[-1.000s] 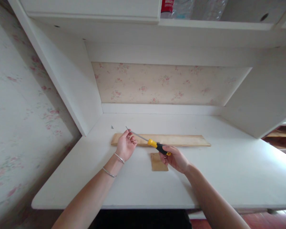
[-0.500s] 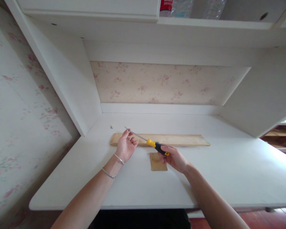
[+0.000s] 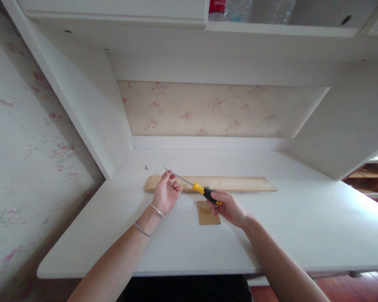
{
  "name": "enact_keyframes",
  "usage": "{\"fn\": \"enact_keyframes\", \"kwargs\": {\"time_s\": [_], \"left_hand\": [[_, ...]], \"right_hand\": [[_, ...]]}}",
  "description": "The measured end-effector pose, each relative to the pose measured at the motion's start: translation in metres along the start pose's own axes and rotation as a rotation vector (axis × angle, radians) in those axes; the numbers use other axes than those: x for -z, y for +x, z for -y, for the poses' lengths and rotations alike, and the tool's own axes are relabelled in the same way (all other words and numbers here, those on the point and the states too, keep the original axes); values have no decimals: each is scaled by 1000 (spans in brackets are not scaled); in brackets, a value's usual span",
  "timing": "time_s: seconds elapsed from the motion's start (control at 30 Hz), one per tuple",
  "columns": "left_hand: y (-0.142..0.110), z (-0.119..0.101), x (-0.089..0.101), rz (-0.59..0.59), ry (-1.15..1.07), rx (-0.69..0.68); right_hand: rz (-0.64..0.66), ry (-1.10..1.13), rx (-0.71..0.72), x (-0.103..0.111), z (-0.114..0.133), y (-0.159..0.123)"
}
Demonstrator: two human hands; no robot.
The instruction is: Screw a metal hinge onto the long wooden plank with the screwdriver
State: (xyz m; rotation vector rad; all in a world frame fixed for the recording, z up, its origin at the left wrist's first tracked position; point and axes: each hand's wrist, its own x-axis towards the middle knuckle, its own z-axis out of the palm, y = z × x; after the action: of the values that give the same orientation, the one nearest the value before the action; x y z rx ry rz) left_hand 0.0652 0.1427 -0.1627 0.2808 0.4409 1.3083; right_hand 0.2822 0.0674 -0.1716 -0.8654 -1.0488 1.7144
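My right hand [image 3: 227,206] is closed round the black and yellow handle of a screwdriver [image 3: 204,191], whose shaft points up and to the left. Close to the tip, the thumb and index finger of my left hand [image 3: 167,192] pinch the metal shaft. Behind the hands and partly covered by them, a long wooden board [image 3: 236,183] lies flat across the desk. A small square wooden piece [image 3: 208,214] lies in front of the board, its upper right corner hidden by my right fingers. Several tiny metal pieces, apparently screws [image 3: 146,167], rest beyond the board's left end.
All this lies on a white desk [image 3: 176,256] with a rounded left front corner. White side panels [image 3: 85,92] rise at both ends. Overhead, a shelf [image 3: 280,28] holds plastic bottles [image 3: 238,10]. Floral wallpaper [image 3: 189,110] covers the wall behind.
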Motion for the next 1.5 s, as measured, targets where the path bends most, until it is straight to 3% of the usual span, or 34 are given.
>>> {"fn": "enact_keyframes", "kwargs": {"time_s": [0.33,0.87,1.13,1.3,1.5], "left_hand": [[0,-1,0,9,-2,-1],[1,0,2,32,35,-50],[2,2,3,28,58,-81],[1,3,3,49,92,-117],[-1,4,-1,70,126,-143]], "right_hand": [[46,-45,4,-2,1,0],[-41,-197,88,-5,1,0],[-127,-491,161,-4,-2,-2],[-185,-642,296,-7,-2,-1],[-141,-552,186,-8,-2,-1]]}}
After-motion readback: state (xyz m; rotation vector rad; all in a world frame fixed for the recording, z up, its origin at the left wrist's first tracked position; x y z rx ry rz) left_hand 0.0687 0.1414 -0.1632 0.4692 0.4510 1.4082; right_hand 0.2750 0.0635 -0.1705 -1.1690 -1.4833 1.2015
